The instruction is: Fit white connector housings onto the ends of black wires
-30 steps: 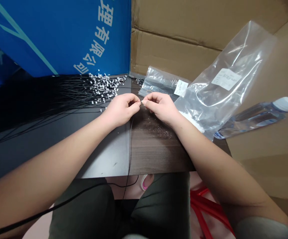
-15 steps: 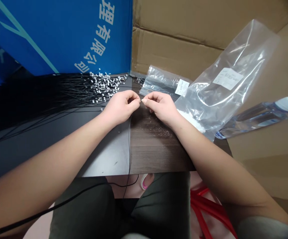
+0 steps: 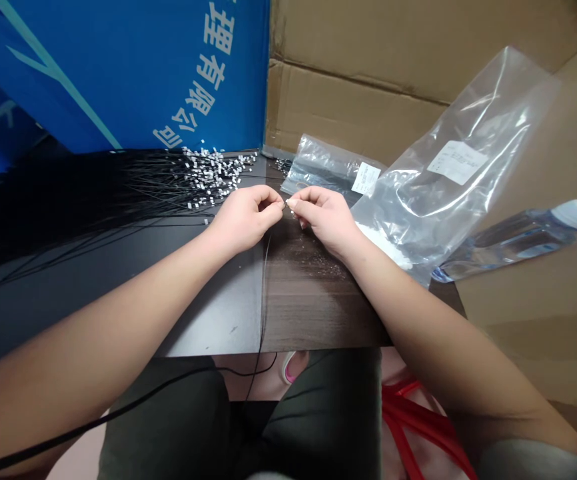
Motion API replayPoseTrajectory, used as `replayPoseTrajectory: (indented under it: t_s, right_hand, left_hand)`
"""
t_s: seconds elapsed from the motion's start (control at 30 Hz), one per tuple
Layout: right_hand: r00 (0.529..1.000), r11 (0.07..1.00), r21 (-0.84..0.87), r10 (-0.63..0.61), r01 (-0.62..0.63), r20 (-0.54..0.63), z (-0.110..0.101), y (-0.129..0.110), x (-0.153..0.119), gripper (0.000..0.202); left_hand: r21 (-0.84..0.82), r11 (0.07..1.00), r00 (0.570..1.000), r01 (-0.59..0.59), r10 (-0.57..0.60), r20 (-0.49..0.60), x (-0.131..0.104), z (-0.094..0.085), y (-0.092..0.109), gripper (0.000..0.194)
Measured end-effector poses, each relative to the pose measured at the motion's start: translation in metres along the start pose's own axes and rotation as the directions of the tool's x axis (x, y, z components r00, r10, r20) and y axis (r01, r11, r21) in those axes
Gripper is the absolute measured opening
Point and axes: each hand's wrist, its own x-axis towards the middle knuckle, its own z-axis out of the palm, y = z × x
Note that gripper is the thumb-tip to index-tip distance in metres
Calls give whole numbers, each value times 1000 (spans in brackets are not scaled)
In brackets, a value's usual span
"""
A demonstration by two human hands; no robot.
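My left hand (image 3: 249, 217) is closed in a pinch above the table. From it a thin black cable (image 3: 267, 260) hangs down over the table's front edge. My right hand (image 3: 324, 215) pinches too, its fingertips meeting those of the left around the cable's end. What the right fingers grip is tiny and mostly hidden; a small white bit shows just under them. Left of my hands lies a thick bundle of black cables (image 3: 118, 180), with small white pieces (image 3: 213, 175) on their ends.
A large clear plastic bag (image 3: 433, 207) holds small white pieces (image 3: 383, 243) at right. Behind my hands is a smaller labelled bag (image 3: 326, 167). A water bottle (image 3: 518, 240) lies at far right. A blue panel (image 3: 133, 73) and cardboard (image 3: 358, 87) stand behind the table (image 3: 313, 307).
The view has shifted slightly. Both hands keep their pinch with fingertips together, and the hanging cable has swung a little to the right.
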Motion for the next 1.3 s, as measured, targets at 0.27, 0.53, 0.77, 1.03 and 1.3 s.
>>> replayPoseTrajectory:
  t_s: [0.27,0.53,0.77,1.03,1.3]
  right_hand:
    - [1000,1000,-11,3,-3,-2,1,1,0,19]
    - [1000,1000,-22,-20,21,14,1,1,0,16]
    - [1000,999,-33,-20,21,18,1,-1,-1,15]
    - [1000,1000,5,-12,12,5,1,-2,-1,16]
    - [999,1000,14,-22,22,-34,0,2,2,16]
  left_hand:
    - [-15,1000,1000,10,-10,-2,-2,2,4,24]
    - [-25,1000,1000,5,-5,-5,-2,2,3,23]
    - [-14,1000,1000,7,-7,-6,-2,3,4,23]
    - [-85,996,1000,16,-17,-11,-2,4,2,23]
    - [-164,986,998,32,-23,55,2,9,-7,25]
